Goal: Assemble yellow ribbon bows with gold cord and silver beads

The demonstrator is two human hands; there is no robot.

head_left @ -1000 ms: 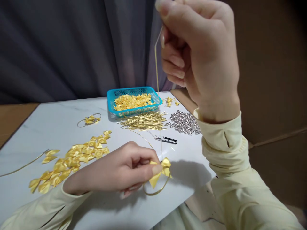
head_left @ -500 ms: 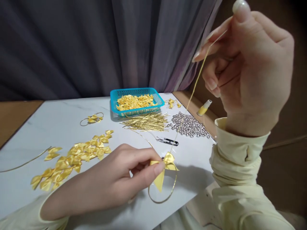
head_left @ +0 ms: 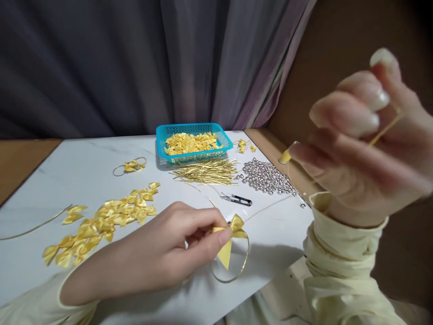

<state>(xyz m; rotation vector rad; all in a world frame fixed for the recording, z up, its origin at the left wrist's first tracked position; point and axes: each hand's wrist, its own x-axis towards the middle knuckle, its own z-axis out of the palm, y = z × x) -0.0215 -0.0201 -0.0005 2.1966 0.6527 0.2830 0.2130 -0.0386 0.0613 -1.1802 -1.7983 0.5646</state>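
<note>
My left hand (head_left: 189, 243) pinches a yellow satin bow (head_left: 225, 253) between thumb and forefinger, low over the white table. A gold wire loop (head_left: 248, 253) hangs from the bow, and a small dark bead partly shows at its centre. My right hand (head_left: 368, 135) is raised at the right, blurred, its fingers curled around a yellow thread (head_left: 385, 128). A thin pale strand (head_left: 270, 207) runs from the bow toward my right hand. Whether a needle is in those fingers is hidden. Beyond the bow lie black thread snips (head_left: 238, 199).
A blue basket (head_left: 160, 149) of yellow bows stands at the back, with gold wire pieces (head_left: 206, 171) before it. Silver beads (head_left: 267, 176) are heaped at right beside a thread spool (head_left: 286, 156). Loose bows (head_left: 111, 212) and a finished-looking wire-and-bow piece (head_left: 133, 166) lie left.
My right hand has swung outward to the right and down, turning over, and the thread from the bow now slants low to the right. My left hand stays almost still.
</note>
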